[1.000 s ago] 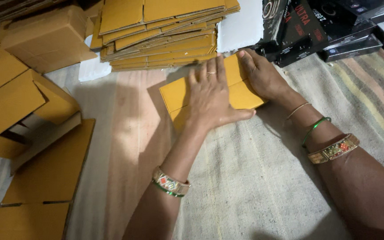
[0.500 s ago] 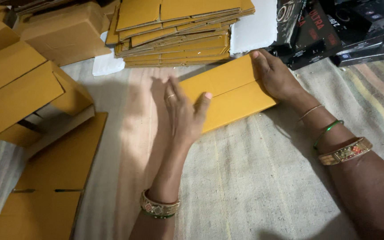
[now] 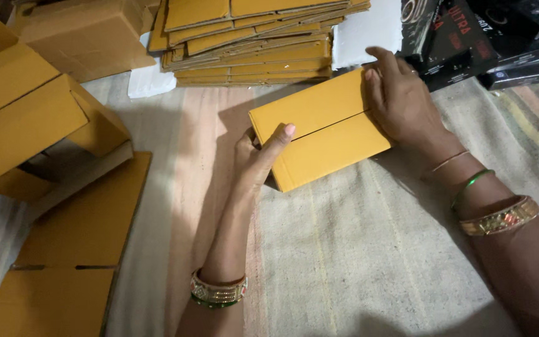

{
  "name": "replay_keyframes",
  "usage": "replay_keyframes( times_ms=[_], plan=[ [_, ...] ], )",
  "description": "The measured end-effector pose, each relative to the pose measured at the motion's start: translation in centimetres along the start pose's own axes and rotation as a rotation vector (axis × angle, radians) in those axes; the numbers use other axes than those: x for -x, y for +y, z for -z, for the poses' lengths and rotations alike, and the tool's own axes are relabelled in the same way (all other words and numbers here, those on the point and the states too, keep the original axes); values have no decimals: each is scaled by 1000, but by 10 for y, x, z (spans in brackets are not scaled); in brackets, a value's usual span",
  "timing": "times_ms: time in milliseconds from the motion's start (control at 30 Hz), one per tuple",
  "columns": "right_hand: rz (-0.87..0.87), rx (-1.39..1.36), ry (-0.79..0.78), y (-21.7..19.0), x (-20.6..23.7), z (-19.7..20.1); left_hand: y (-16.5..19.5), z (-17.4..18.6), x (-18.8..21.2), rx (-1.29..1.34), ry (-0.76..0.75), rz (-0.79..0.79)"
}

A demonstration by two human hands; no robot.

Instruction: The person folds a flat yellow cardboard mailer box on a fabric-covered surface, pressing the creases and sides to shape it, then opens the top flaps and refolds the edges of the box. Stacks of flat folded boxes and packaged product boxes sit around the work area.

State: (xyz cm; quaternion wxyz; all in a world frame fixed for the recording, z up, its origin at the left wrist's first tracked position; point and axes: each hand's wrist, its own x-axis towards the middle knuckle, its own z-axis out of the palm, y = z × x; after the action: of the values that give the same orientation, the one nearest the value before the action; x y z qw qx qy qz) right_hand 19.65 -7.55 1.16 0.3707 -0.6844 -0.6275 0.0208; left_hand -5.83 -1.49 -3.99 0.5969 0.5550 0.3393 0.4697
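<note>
A yellow cardboard box point(image 3: 319, 128) with its two top flaps folded shut lies tilted on a pale woven mat point(image 3: 369, 262). My left hand point(image 3: 258, 156) grips the box's near left end, thumb up along its side. My right hand point(image 3: 400, 100) presses on the far right end, fingers curled over the edge. A seam runs between the two flaps along the box's length. Both wrists wear bangles.
A stack of flat yellow cardboard blanks point(image 3: 251, 37) lies at the back. Assembled yellow boxes point(image 3: 26, 112) pile up at the left, with flat sheets point(image 3: 76, 243) below them. Black printed cartons point(image 3: 469, 37) lie at the back right, a white sheet point(image 3: 363, 31) beside them.
My left hand has slid off the top of the box to its left end. The box has turned and now shows both closed flaps; my right hand stays on its right end.
</note>
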Motion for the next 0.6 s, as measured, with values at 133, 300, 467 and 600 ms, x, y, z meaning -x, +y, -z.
replay_keyframes(
  times_ms=[133, 300, 467, 600],
  plan=[
    [319, 532, 52, -35, -1, -16, -5, -4, -3, -70, 91, 60],
    [480, 289, -213, -77, 25, -48, -10, -3, -5, -107, 130, 105],
    [440, 291, -225, -62, 12, -43, -14, -3, -9, -98, 143, 113],
    [355, 329, -121, -30, -1, -37, -19, -3, -10, -47, 138, 71]
  ],
)
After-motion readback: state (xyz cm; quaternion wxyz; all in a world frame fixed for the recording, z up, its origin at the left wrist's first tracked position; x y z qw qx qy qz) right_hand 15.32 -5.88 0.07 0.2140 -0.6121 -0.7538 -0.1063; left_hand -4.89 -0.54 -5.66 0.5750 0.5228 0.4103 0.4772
